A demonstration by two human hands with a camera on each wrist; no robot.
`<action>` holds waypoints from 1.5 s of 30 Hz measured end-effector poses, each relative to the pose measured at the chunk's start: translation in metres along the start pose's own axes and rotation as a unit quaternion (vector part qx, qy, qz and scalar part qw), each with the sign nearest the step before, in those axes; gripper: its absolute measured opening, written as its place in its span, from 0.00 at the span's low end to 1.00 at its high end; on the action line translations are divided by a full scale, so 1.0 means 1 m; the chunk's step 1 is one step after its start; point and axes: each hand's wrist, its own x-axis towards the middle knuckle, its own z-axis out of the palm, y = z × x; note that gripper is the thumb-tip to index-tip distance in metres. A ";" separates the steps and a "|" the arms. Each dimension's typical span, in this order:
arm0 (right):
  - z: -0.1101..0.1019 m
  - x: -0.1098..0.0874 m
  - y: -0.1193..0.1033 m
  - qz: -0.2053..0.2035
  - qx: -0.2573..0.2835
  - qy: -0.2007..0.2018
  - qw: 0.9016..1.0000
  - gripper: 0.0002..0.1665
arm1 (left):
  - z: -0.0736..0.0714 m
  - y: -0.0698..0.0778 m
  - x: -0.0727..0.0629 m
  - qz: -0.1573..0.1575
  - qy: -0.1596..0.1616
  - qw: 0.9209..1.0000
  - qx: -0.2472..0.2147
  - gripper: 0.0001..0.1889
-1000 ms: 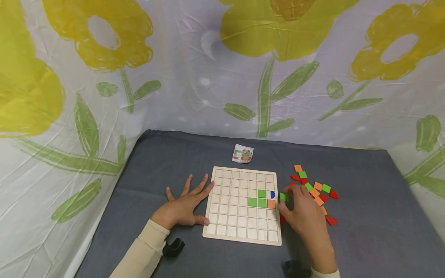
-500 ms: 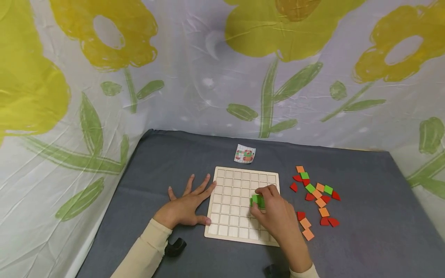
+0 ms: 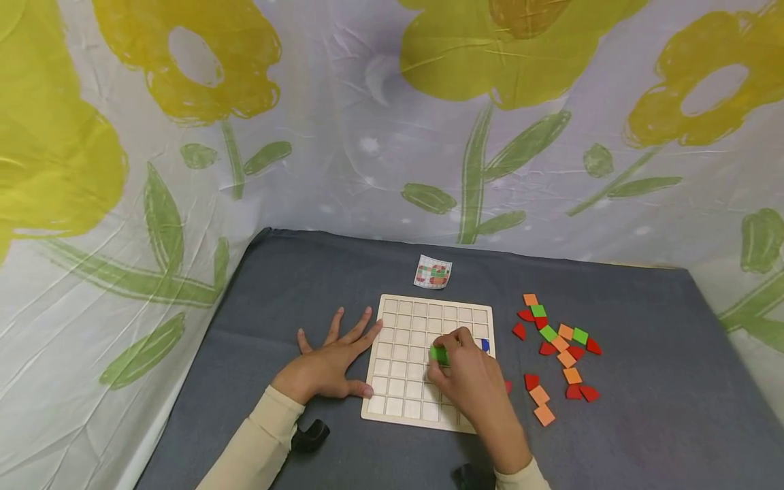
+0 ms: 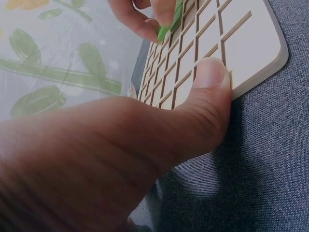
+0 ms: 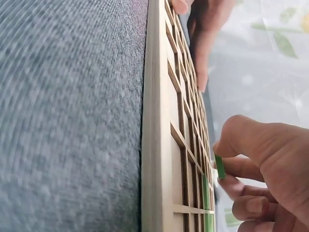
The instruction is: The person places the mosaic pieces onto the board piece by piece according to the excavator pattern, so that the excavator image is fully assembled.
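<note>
A wooden grid board (image 3: 392, 401) lies on the dark cloth. Spread fingers of my left hand (image 3: 324, 367) rest at its left edge, and the left wrist view shows the thumb (image 4: 207, 92) pressing on the rim near a corner. My right hand (image 3: 470, 374) pinches a green square tile (image 5: 219, 166) between thumb and fingertips, close over the middle cells. In the right wrist view this tile stands tilted, just above the grid. Other green tiles (image 5: 206, 191) sit in cells beneath the hand. A white tile with a blue half-round (image 3: 485, 345) shows near the right rim.
Loose orange, red and green tiles (image 3: 560, 344) lie scattered on the cloth right of the board. Behind the board is a small card (image 3: 433, 272) with a coloured grid pattern. A flower-printed curtain (image 3: 343, 170) hangs behind the table.
My right hand has moved left with the green tile, from beside the board's right edge to over its middle cells. My left hand has stayed at the board's left edge.
</note>
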 end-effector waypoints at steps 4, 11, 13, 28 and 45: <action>0.004 0.000 0.000 -0.015 -0.013 0.014 1.000 0.11 | 0.001 -0.001 0.000 -0.002 0.001 1.000 0.002 0.61; 0.008 -0.001 -0.002 -0.023 -0.019 0.011 0.999 0.09 | 0.003 -0.002 -0.001 -0.003 0.002 1.000 0.003 0.61; 0.008 -0.001 -0.003 -0.027 -0.020 0.014 0.999 0.09 | 0.004 -0.002 -0.001 -0.002 0.002 1.000 0.003 0.61; 0.007 0.000 -0.004 -0.029 -0.023 0.011 0.999 0.11 | 0.003 -0.002 -0.002 -0.003 0.001 1.000 0.001 0.61; 0.005 0.001 -0.002 -0.020 -0.012 -0.001 1.000 0.13 | 0.002 -0.001 0.002 -0.006 0.000 1.000 0.008 0.62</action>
